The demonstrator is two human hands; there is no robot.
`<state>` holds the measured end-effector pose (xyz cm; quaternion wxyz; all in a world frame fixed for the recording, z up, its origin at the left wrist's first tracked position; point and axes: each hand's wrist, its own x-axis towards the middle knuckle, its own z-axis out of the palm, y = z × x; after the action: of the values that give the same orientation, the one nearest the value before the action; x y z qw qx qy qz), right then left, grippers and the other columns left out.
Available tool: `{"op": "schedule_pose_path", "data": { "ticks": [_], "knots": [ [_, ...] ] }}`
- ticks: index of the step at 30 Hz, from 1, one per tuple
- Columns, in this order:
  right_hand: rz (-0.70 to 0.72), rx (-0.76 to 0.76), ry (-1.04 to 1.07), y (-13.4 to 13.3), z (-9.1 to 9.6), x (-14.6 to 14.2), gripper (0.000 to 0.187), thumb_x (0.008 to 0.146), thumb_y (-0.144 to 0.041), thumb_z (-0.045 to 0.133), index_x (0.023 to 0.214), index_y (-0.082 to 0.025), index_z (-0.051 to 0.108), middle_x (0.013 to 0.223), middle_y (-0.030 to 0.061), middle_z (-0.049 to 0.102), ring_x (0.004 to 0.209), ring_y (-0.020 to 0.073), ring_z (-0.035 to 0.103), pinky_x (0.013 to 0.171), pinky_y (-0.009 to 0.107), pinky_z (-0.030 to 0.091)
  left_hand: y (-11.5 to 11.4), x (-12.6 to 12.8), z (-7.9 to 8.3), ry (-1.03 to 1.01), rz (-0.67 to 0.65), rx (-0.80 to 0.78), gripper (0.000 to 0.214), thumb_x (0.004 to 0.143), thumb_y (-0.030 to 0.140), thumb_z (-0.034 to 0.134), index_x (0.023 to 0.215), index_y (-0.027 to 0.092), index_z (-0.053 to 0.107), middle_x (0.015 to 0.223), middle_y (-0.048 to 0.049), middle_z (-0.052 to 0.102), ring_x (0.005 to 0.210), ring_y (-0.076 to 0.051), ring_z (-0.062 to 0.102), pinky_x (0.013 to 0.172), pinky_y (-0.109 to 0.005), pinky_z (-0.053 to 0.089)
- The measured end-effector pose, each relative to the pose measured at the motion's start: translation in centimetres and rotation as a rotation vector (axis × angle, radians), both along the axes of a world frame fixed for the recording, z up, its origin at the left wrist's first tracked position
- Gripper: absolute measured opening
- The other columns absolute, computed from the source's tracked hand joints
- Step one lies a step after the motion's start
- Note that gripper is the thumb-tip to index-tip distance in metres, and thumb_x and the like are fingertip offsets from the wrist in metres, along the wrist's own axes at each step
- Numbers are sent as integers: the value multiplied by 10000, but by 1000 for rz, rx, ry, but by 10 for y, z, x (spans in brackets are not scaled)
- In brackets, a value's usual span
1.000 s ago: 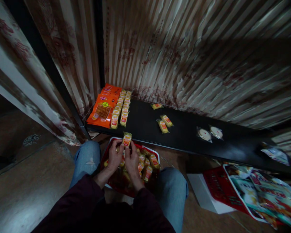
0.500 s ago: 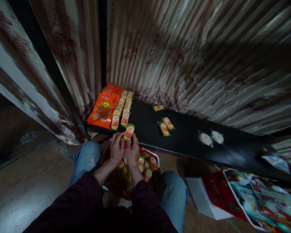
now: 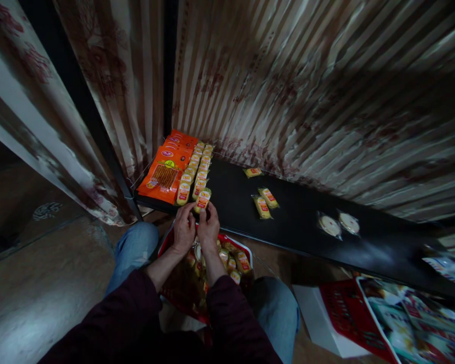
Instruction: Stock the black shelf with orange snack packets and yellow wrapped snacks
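Note:
Between the fingertips of my left hand (image 3: 184, 230) and my right hand (image 3: 209, 228) is a small yellow wrapped snack cake (image 3: 202, 199) with a red and white label. It stands at the shelf's front edge, at the near end of the right-hand of two rows of matching snack cakes (image 3: 184, 192). Orange snack packets (image 3: 161, 174) lie overlapped to the left of the rows. Below my hands, a red basket (image 3: 227, 236) between my knees contains several more wrapped cakes (image 3: 243, 262), partly hidden by my forearms.
Along the black shelf (image 3: 231, 187) lie three loose cakes (image 3: 262, 207), two round white wrapped items (image 3: 329, 225) and a blue-and-white packet (image 3: 445, 265). A second red basket (image 3: 345, 308) with packets is at lower right. Striped curtains (image 3: 269, 101) hang behind; a dark post (image 3: 87, 111) rises left.
My hands have pushed the snack cake slightly forward, closer against the near end of the right-hand row. The whole view has shifted a little.

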<state>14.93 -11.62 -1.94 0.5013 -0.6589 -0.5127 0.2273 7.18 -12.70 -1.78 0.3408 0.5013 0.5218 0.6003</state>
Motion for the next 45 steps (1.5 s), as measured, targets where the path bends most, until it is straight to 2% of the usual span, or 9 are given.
{"op": "schedule_pose_path", "data": {
  "ticks": [8,19,26,33,45],
  "knots": [
    [0,-24,-67,6,4,-2,406,892,-343,395,1215,-146,544,1167,129,621,1070,223,568,954,381,422,2,-4,0,136,24,78,418,756,54,453,1094,215,640,1104,-81,650,1051,-226,539,982,-364,384],
    [-2,-52,-213,14,9,-4,381,908,-306,372,1190,-125,553,1124,142,617,1052,225,544,937,375,418,12,-5,-12,383,93,218,440,746,3,402,1078,178,632,1133,-85,652,1066,-199,568,940,-403,449],
    [4,-49,-239,16,6,-3,367,914,-298,376,1186,-121,547,1116,138,617,1048,226,542,938,376,419,10,-5,-4,438,121,312,429,754,0,396,1065,171,637,1136,-78,658,1074,-188,550,944,-392,452],
    [-2,-73,-287,17,9,-4,345,911,-263,390,1187,-134,553,1114,135,620,1060,228,532,947,378,417,10,-5,1,495,172,272,429,759,19,413,1084,178,645,1194,-69,645,1182,-217,473,1003,-438,416],
    [81,-75,-345,25,7,-2,422,890,-244,422,1279,-108,512,1220,143,606,1105,227,539,992,377,401,15,-6,-9,500,125,257,448,778,12,402,1147,132,626,1236,-94,625,1311,-223,378,1072,-462,390]
  ]
}}
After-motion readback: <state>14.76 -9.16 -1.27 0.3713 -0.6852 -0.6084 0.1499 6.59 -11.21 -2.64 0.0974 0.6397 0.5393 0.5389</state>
